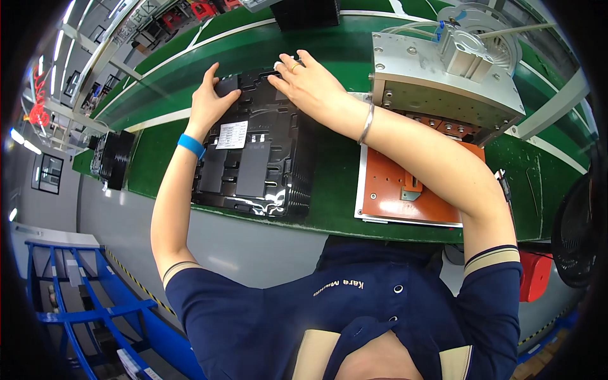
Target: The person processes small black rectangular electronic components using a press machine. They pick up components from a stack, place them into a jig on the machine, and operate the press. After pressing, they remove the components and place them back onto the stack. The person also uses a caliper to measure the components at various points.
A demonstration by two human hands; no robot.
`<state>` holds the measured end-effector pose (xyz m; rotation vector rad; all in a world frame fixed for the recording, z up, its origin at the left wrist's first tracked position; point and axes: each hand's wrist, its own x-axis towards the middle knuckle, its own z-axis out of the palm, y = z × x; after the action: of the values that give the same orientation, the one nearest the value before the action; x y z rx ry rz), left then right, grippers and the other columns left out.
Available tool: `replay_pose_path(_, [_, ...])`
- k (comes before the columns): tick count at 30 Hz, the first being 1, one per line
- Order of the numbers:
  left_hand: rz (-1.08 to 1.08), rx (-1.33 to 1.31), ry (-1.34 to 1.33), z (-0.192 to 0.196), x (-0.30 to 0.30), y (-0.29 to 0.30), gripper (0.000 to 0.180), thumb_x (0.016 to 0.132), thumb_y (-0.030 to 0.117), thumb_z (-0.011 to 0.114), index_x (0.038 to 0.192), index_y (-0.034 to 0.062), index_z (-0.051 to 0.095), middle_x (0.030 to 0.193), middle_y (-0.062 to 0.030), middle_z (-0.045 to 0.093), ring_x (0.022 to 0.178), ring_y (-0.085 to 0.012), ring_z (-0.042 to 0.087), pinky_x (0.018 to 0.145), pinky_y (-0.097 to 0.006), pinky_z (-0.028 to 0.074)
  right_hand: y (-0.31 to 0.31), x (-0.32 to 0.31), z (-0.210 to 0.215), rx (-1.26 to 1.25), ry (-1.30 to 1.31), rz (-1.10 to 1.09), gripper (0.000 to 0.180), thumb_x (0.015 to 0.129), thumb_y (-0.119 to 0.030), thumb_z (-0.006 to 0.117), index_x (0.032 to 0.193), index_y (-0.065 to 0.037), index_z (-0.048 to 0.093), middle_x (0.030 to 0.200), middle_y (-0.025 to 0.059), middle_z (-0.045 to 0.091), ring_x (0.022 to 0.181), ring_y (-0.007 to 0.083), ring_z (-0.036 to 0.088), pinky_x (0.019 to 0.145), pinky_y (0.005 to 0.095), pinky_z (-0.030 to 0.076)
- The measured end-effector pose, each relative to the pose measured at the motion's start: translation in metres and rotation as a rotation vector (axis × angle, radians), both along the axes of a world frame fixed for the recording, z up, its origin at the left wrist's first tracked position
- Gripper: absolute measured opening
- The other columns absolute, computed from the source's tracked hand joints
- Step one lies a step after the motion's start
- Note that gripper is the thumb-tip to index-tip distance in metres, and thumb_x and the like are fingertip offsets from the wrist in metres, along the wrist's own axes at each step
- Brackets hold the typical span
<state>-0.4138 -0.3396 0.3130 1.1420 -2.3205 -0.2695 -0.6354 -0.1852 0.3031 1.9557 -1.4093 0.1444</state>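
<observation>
A stack of shiny black plastic trays [292, 166] lies on the green bench in front of me. Dark grey flat rectangular pieces [253, 170] sit in the top tray's pockets, and a white printed label [232, 135] lies on them. At the tray's far left corner is my left hand [209, 101], thumb and forefinger spread about a dark grey piece [228, 84]. My right hand [310, 85] reaches over the far right corner with its fingers apart. Its fingertips are at the tray's far edge; whether they press on it I cannot tell.
Right of the trays stands a metal press fixture [443, 69] with an orange base plate [415, 190] beneath my right forearm. A green conveyor belt [240, 47] runs behind. More black trays [114, 158] stand far left. A blue metal frame [95, 313] is at lower left, a red stool [536, 277] at right.
</observation>
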Motion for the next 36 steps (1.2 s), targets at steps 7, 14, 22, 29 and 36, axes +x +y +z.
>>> replay_pose_path(7, [-0.024, 0.021, 0.003, 0.007, 0.009, 0.011, 0.088, 0.073, 0.030, 0.080, 0.148, 0.0137, 0.038, 0.118, -0.0244, 0.066, 0.108, -0.0334, 0.066, 0.095, -0.040, 0.051, -0.001, 0.010, -0.007, 0.079, -0.048, -0.001, 0.037, 0.089, -0.014, 0.055, 0.124, -0.001, 0.058, 0.123, 0.0150, 0.063, 0.117, 0.0267, 0.059, 0.102, 0.0395, 0.042])
replay_pose_path(14, [0.025, -0.214, -0.071, 0.021, 0.020, 0.058, 0.070, 0.092, 0.027, 0.065, 0.150, 0.0072, 0.032, 0.123, -0.0325, 0.059, 0.116, -0.0443, 0.058, 0.098, -0.046, 0.045, 0.099, 0.027, 0.018, -0.145, -0.287, 0.229, 0.036, 0.081, -0.013, 0.059, 0.114, 0.000, 0.062, 0.115, 0.0156, 0.065, 0.108, 0.0264, 0.063, 0.096, 0.0386, 0.048])
replay_pose_path(22, [-0.127, -0.707, 0.100, 0.012, 0.031, 0.237, 0.028, 0.090, 0.000, 0.060, 0.118, -0.0020, 0.058, 0.111, -0.0166, 0.068, 0.103, -0.0291, 0.062, 0.102, -0.050, 0.045, 0.270, -0.031, 0.016, -0.012, -0.290, -0.211, 0.027, 0.080, -0.014, 0.065, 0.106, -0.013, 0.073, 0.109, 0.0059, 0.071, 0.104, 0.0257, 0.068, 0.086, 0.0385, 0.052])
replay_pose_path(29, [-0.783, -0.255, 0.385, -0.040, -0.083, 0.292, 0.017, 0.081, 0.005, 0.070, 0.098, 0.0056, 0.069, 0.101, -0.0109, 0.072, 0.099, -0.0309, 0.066, 0.088, -0.041, 0.055, 0.297, -0.061, -0.011, 0.210, -0.509, -0.330, 0.051, 0.077, -0.002, 0.059, 0.126, -0.014, 0.064, 0.130, 0.0055, 0.061, 0.119, 0.0295, 0.060, 0.081, 0.0328, 0.056])
replay_pose_path(36, [-0.941, -0.099, -0.040, -0.037, -0.132, 0.282, 0.070, 0.068, 0.052, 0.077, 0.125, 0.0117, 0.065, 0.137, -0.0134, 0.053, 0.132, -0.0367, 0.044, 0.106, -0.055, 0.038, 0.292, -0.092, 0.000, 0.316, -1.006, -0.240, 0.037, 0.080, 0.000, 0.065, 0.115, -0.010, 0.067, 0.124, 0.0075, 0.063, 0.115, 0.0269, 0.061, 0.079, 0.0327, 0.055])
